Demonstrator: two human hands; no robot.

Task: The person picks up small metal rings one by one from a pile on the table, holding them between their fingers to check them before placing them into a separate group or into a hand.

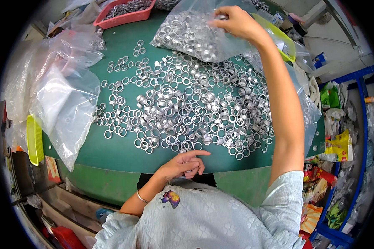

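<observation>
A wide spread of small silvery metal rings (187, 106) covers the middle of the green tabletop, some flat and some piled or on edge. My right hand (237, 21) reaches far out over a clear plastic bag (191, 35) holding many such rings. Its thumb and fingers pinch a metal ring (222, 17) above the bag; blur hides whether there is more than one. My left hand (184, 164) is by the table's near edge, just in front of the rings. Its index finger points right while the others curl in; what they hold, if anything, is hidden.
A pink tray (124, 16) of metal parts stands at the far left. Empty clear bags (68, 108) hang over the left edge beside a yellow-green basket (35, 140). Another yellow-green basket (278, 37) lies far right. A blue shelf frame (363, 166) with packages stands at right.
</observation>
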